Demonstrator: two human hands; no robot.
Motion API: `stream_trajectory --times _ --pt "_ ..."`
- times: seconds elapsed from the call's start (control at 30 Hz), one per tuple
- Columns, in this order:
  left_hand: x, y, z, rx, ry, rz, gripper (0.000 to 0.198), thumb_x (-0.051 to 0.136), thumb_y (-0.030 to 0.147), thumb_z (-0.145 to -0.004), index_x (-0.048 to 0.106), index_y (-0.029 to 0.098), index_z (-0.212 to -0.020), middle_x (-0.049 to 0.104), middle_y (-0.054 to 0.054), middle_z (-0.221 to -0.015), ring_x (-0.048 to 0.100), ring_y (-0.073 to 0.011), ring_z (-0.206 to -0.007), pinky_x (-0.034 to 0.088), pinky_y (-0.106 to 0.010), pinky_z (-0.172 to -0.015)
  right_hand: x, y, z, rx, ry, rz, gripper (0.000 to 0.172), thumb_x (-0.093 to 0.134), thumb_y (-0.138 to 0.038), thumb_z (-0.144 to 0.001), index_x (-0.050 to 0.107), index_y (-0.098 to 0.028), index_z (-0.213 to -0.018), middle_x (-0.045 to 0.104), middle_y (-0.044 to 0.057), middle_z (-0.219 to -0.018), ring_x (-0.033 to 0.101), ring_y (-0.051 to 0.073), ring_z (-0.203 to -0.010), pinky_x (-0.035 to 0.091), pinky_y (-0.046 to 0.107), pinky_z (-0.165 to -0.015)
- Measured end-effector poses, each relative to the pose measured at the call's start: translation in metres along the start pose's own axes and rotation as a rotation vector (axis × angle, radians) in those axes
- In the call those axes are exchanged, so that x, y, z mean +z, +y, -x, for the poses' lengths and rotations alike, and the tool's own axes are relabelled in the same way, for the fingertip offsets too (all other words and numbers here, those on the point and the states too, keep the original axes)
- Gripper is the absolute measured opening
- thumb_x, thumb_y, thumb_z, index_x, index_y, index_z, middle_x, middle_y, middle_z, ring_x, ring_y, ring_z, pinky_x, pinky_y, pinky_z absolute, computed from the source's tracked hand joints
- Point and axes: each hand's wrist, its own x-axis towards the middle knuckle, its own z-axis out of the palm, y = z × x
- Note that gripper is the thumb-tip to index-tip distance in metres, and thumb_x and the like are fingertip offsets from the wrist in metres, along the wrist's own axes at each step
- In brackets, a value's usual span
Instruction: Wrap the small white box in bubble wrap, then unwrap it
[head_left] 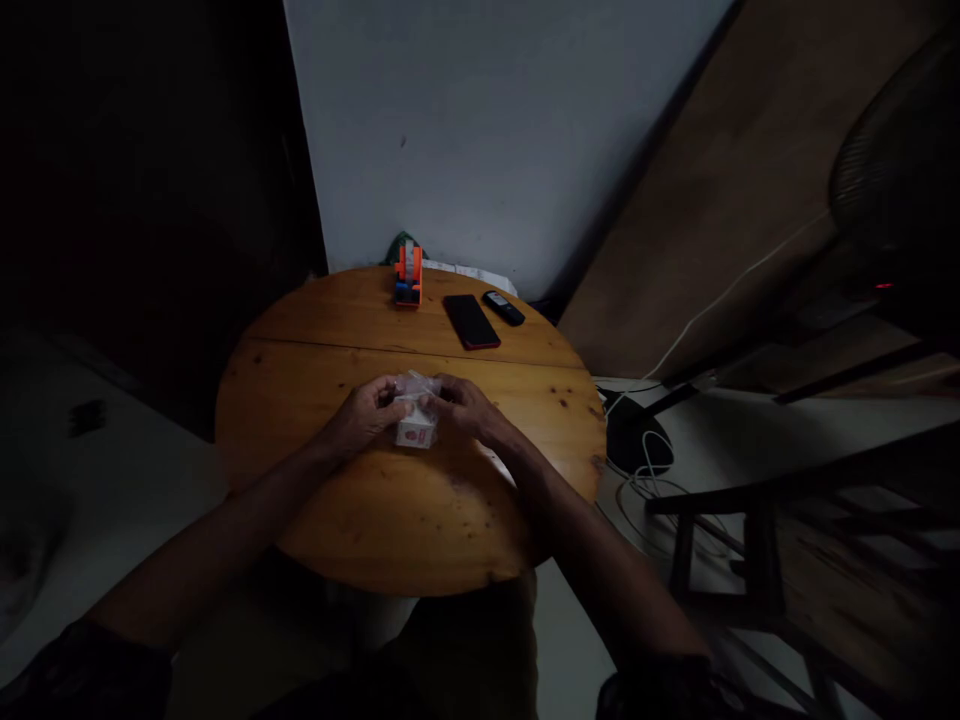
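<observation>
A small white box with reddish print sits inside a clear plastic bag near the middle of the round wooden table. My left hand pinches the left side of the bag between thumb and fingers. On the other side, my right hand grips the bag's right upper edge, its thumb lying over the plastic. The box hangs or rests just below both thumbs; whether it touches the tabletop I cannot tell.
An orange tape dispenser stands at the back of the wooden table. Right of it lie a black smartphone and a small keypad phone. White cables coil on the floor beside a dark wooden chair. A fan stands at right.
</observation>
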Motion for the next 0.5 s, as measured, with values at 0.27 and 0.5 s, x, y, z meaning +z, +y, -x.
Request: stream_trajectory --times 0.27,0.5 --pt "0.005 0.003 0.001 0.010 0.044 0.020 0.060 0.076 0.042 -0.070 0.060 0.012 -0.119 0.072 -0.013 -0.117 0.068 -0.0274 -0.108 0.055 -0.037 -0.090 -0.002 -0.004 -0.027 -0.031 0.052 -0.111 0.027 0.069 -0.022 -0.062 0.063 -0.018 -0.089 0.064 -0.001 -0.082 0.056 0.013 -0.072 0.044 0.024 -0.066" --pt "0.004 0.003 0.000 -0.009 0.027 -0.004 0.062 0.076 0.040 -0.070 0.060 0.012 -0.121 0.072 -0.014 -0.119 0.068 -0.0280 -0.110 0.055 -0.037 -0.091 0.011 0.004 -0.033 -0.109 0.182 -0.166 0.029 0.068 -0.046 -0.074 0.059 -0.019 -0.075 0.053 -0.002 -0.068 0.047 0.011 -0.061 0.037 0.023 -0.057"
